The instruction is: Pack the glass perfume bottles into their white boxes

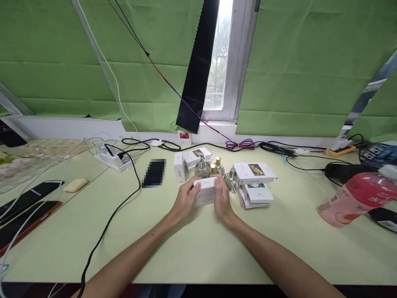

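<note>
Between my two hands I hold a small white perfume box (205,194) with fine print on its front, tilted toward me. My left hand (185,199) grips its left end with the thumb on the front edge. On the opposite end, my right hand (222,198) is closed the same way. Just behind the box stand several glass perfume bottles (202,168) with silver and gold caps; the box and my hands partly hide them. White boxes (254,172) with a flower picture are stacked at the right, and more white boxes (179,167) stand at the back left.
A white power strip (116,159) and a black cable (119,209) lie to the left, near phones (29,198) and a beige oval case (75,185). A pink drink bottle (353,200) lies tilted at the right. Coiled cables (242,144) run along the back edge.
</note>
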`<act>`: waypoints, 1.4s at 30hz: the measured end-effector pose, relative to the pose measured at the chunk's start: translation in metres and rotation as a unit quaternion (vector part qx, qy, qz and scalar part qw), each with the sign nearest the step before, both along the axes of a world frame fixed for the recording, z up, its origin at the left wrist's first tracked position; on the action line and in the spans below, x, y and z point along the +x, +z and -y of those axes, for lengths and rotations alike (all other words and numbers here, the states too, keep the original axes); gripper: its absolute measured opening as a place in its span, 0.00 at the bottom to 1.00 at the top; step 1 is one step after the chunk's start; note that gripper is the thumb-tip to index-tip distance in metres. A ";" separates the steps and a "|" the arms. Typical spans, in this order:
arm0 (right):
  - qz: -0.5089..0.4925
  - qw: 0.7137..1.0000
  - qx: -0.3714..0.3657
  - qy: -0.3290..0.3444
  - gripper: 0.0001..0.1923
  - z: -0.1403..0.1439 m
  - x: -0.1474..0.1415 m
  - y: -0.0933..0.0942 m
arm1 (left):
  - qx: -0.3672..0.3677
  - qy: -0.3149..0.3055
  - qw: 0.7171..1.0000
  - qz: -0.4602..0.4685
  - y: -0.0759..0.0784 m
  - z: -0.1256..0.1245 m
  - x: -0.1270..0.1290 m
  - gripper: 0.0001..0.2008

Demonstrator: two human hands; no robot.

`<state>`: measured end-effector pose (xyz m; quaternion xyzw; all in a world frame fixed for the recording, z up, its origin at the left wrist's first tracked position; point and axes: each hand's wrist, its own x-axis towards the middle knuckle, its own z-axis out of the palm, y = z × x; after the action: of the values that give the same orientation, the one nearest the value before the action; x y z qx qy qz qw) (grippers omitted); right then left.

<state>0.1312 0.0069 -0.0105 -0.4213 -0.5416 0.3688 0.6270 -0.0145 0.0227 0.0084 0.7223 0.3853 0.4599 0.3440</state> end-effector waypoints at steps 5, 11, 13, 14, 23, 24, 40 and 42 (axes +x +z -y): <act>0.002 1.000 -0.004 0.003 0.18 0.000 0.000 0.000 | -0.007 0.005 1.000 -0.010 -0.001 0.000 -0.002 0.22; -0.001 1.000 -0.010 0.004 0.19 -0.001 0.000 0.000 | -0.002 0.012 1.000 -0.019 0.000 0.001 -0.002 0.23; -0.008 1.000 -0.009 0.012 0.19 -0.001 0.000 0.000 | 0.001 0.015 1.000 -0.020 0.000 0.002 -0.002 0.23; -0.012 1.000 -0.007 0.017 0.19 0.000 0.001 0.000 | 0.003 0.017 1.000 -0.022 0.001 0.002 -0.002 0.23; 0.009 1.000 0.004 -0.002 0.21 0.000 0.001 0.002 | 0.024 0.030 0.999 -0.029 0.001 0.000 -0.004 0.25; 0.013 1.000 0.005 -0.003 0.21 0.000 0.001 0.002 | 0.028 0.029 0.999 -0.026 0.000 0.000 -0.005 0.26; 0.099 0.991 0.043 -0.077 0.21 0.003 0.004 0.006 | 0.047 0.035 0.997 -0.043 0.003 0.000 -0.007 0.22; 0.103 0.989 0.052 -0.091 0.20 0.004 0.004 0.005 | 0.058 0.031 0.997 -0.045 0.003 0.000 -0.007 0.21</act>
<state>0.1353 0.0032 -0.0056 -0.4718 -0.5809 0.2360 0.6199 -0.0216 0.0228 0.0116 0.7491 0.3949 0.4587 0.2691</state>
